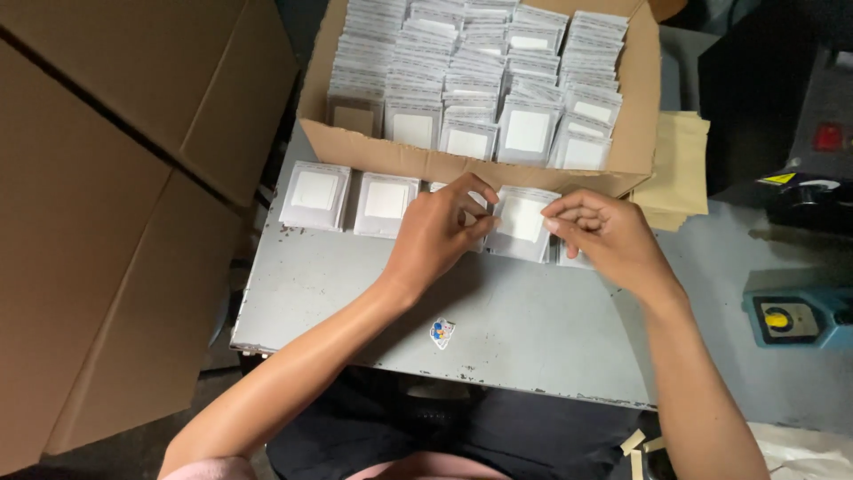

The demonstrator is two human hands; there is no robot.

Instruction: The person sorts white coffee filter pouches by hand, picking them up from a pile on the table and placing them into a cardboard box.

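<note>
My left hand point(440, 229) and my right hand point(604, 236) both pinch one small clear packet with a white square inside point(522, 220), held just above the grey metal table point(498, 320). The left fingers grip its left edge, the right fingers its right edge. More packets lie flat in a row on the table: one at the far left point(315, 194), one beside it point(386, 203), and others partly hidden under my hands. Behind the row stands an open cardboard box point(462, 164) packed with several rows of the same packets.
Large closed cardboard cartons point(107, 196) stand on the left. A small sticker point(442, 332) is on the table front. A blue device with a yellow knob point(791, 318) and a dark machine point(817, 178) sit on the right. Tan paper sheets point(680, 173) lie beside the box.
</note>
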